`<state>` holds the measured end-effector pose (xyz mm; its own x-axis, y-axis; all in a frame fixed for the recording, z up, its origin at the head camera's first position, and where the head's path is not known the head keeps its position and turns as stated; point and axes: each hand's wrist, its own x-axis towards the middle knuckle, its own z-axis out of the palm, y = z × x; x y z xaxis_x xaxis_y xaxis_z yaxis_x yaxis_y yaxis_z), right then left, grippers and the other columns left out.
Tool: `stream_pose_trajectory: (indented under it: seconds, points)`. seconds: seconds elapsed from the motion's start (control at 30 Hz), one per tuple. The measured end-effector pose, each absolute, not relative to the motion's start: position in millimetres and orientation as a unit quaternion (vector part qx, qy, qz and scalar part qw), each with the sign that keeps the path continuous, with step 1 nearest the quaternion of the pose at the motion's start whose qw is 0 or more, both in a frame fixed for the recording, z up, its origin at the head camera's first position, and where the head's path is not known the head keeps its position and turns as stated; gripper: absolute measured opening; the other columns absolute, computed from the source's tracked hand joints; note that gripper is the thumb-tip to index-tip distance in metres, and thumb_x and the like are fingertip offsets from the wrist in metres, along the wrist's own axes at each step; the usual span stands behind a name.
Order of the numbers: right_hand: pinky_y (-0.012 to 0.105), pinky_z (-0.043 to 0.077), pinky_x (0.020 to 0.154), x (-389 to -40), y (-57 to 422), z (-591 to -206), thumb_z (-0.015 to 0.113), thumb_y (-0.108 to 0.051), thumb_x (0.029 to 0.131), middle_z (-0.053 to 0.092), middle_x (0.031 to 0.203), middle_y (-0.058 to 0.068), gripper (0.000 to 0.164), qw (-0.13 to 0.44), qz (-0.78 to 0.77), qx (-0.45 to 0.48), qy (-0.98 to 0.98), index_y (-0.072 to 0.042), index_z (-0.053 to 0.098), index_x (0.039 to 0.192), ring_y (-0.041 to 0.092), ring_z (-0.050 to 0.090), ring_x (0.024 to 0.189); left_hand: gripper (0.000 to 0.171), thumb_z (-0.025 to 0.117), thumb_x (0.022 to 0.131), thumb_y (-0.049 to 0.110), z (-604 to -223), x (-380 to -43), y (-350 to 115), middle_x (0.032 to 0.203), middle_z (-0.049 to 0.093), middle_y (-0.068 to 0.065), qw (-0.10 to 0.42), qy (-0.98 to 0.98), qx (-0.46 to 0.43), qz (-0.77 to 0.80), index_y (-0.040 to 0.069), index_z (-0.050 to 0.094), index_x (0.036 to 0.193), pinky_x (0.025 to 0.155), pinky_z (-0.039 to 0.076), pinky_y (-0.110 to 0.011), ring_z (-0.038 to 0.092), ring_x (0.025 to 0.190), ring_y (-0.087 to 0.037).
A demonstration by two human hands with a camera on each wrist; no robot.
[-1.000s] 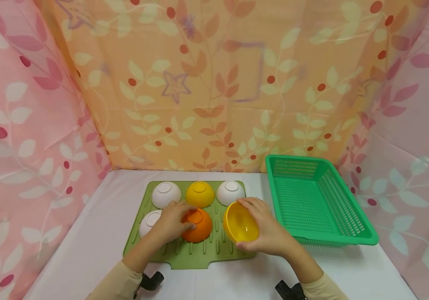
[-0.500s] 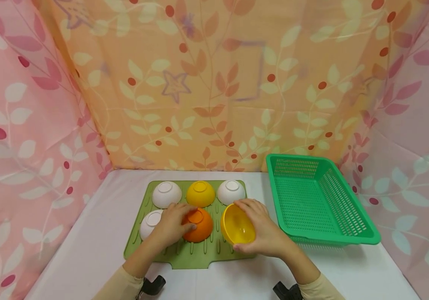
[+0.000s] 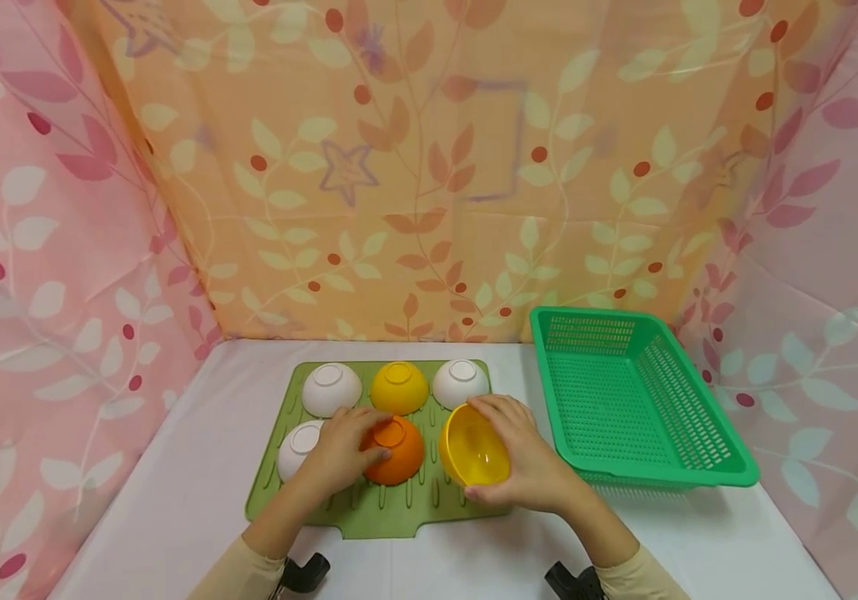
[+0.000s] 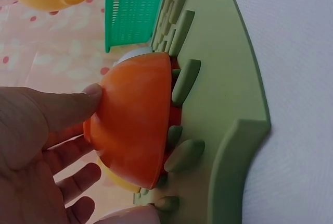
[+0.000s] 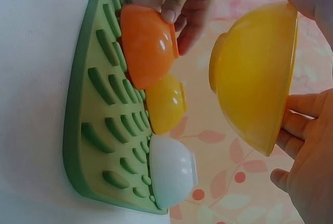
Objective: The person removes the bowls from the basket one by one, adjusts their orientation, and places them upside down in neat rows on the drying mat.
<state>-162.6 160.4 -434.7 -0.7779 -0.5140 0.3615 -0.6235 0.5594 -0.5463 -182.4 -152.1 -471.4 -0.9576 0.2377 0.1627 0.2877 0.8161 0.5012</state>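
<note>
My right hand [image 3: 526, 458] holds a yellow bowl [image 5: 255, 73] by its rim, tilted on its side above the right part of the green drying mat [image 3: 380, 529]. The thumb and fingers lie at opposite sides of that rim. An orange bowl [image 4: 135, 114] sits upside down in the mat's front row, and my left hand [image 3: 342, 446] pinches it near its foot. Left of it, partly hidden by this hand, is a white bowl [image 3: 296, 450]. Along the back row stand a white bowl [image 3: 331, 392], a yellow bowl [image 3: 399, 392] and another white bowl [image 3: 461, 387], all upturned.
A green plastic basket [image 3: 549, 400] with perforated walls stands right of the mat, behind my right hand. White cloth [image 3: 197, 467] covers the table. Patterned curtains [image 3: 429, 250] close off the back and both sides.
My right hand has shifted slightly left with the yellow bowl, whose inside now faces a little more toward the head camera. The left hand stays at the orange bowl.
</note>
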Motion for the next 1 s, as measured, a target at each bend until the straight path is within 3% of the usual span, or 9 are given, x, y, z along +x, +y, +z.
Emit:
stream_pose_trajectory:
  seconds: [0.23, 0.33, 0.47, 0.63, 0.77, 1.0]
  points:
    - [0.063, 0.041, 0.106, -165, 161, -435, 0.093, -0.046, 0.063, 0.041, 0.153, -0.006, 0.107, 0.085, 0.365, 0.317, -0.871, -0.020, 0.044, 0.154, 0.026, 0.030, 0.143, 0.055, 0.087, 0.083, 0.029, -470, -183, -157, 0.133, 0.065, 0.001, 0.060, -0.947, -0.163, -0.270, 0.019, 0.068, 0.134, 0.107, 0.037, -0.053, 0.051, 0.122, -0.025]
    - [0.060, 0.045, 0.102, -165, 162, -435, 0.093, -0.046, 0.063, 0.040, 0.154, -0.006, 0.107, 0.086, 0.381, 0.312, -0.866, -0.020, 0.044, 0.154, 0.025, 0.031, 0.142, 0.057, 0.087, 0.083, 0.028, -465, -182, -156, 0.139, 0.062, 0.005, 0.059, -0.933, -0.184, -0.302, 0.024, 0.066, 0.136, 0.110, 0.035, -0.053, 0.048, 0.127, -0.023]
    - [0.059, 0.047, 0.100, -166, 163, -435, 0.093, -0.047, 0.064, 0.040, 0.154, -0.006, 0.106, 0.094, 0.392, 0.312, -0.860, -0.025, 0.043, 0.155, 0.023, 0.032, 0.141, 0.058, 0.087, 0.083, 0.029, -454, -175, -151, 0.141, 0.058, 0.011, 0.048, -0.909, -0.206, -0.359, 0.033, 0.064, 0.136, 0.107, 0.041, -0.050, 0.046, 0.128, -0.018]
    - [0.061, 0.045, 0.102, -165, 162, -435, 0.094, -0.045, 0.064, 0.038, 0.156, -0.005, 0.108, 0.101, 0.398, 0.321, -0.853, -0.031, 0.038, 0.156, 0.024, 0.031, 0.142, 0.059, 0.085, 0.084, 0.039, -443, -165, -142, 0.141, 0.057, 0.010, 0.019, -0.884, -0.215, -0.415, 0.033, 0.062, 0.138, 0.107, 0.044, -0.056, 0.047, 0.132, -0.020]
    - [0.064, 0.042, 0.105, -163, 160, -434, 0.095, -0.042, 0.063, 0.038, 0.156, -0.004, 0.110, 0.106, 0.399, 0.331, -0.848, -0.027, 0.039, 0.157, 0.025, 0.031, 0.143, 0.060, 0.083, 0.085, 0.045, -438, -158, -135, 0.142, 0.057, 0.009, -0.006, -0.872, -0.224, -0.436, 0.032, 0.060, 0.139, 0.108, 0.043, -0.058, 0.049, 0.133, -0.022]
    - [0.066, 0.037, 0.109, -161, 155, -435, 0.095, -0.043, 0.064, 0.038, 0.157, -0.005, 0.111, 0.099, 0.400, 0.345, -0.843, -0.030, 0.037, 0.157, 0.024, 0.030, 0.144, 0.077, 0.087, 0.079, 0.048, -439, -150, -126, 0.145, 0.054, 0.015, -0.028, -0.854, -0.249, -0.457, 0.037, 0.050, 0.146, 0.110, 0.042, -0.057, 0.047, 0.134, -0.020]
